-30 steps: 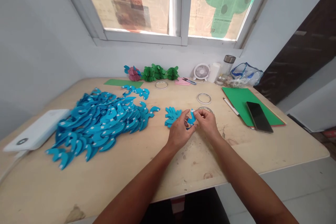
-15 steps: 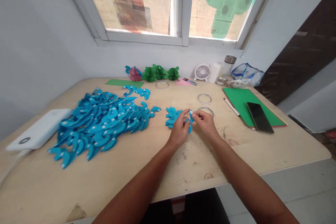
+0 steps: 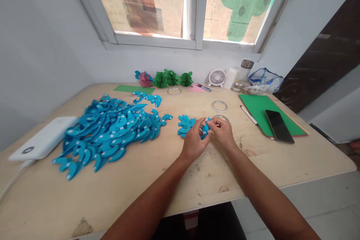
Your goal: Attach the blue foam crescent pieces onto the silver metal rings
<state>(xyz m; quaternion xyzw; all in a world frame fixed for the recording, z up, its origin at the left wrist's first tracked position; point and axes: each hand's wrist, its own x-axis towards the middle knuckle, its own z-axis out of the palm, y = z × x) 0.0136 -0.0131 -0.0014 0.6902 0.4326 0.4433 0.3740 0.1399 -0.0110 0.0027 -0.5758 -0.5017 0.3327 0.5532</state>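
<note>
Between my two hands is a small curved blue paper piece (image 3: 206, 127), raised just over the table. My left hand (image 3: 194, 139) is closed around its near side, fingers partly hiding it. The fingertips of my right hand (image 3: 222, 130) pinch its upper right edge. Just left of my left hand lies a small stack of blue paper pieces (image 3: 185, 124), fanned out on the wood. Farther left spreads a big heap of curved blue paper pieces (image 3: 112, 131) with white square patches. A roll of tape (image 3: 221, 118) lies partly behind my right hand.
More tape rolls (image 3: 219, 106) lie beyond my hands. To the right are a pen (image 3: 248, 114), a green sheet (image 3: 260, 110) and a phone (image 3: 279, 126). A white power bank (image 3: 45, 138) sits at left. Green paper ornaments (image 3: 172, 78), snips (image 3: 204, 87) and a fan (image 3: 217, 78) line the back.
The held blue paper piece has turned and shifted slightly right. My left hand's fingers now reach farther around its near side, and the right hand still pinches it.
</note>
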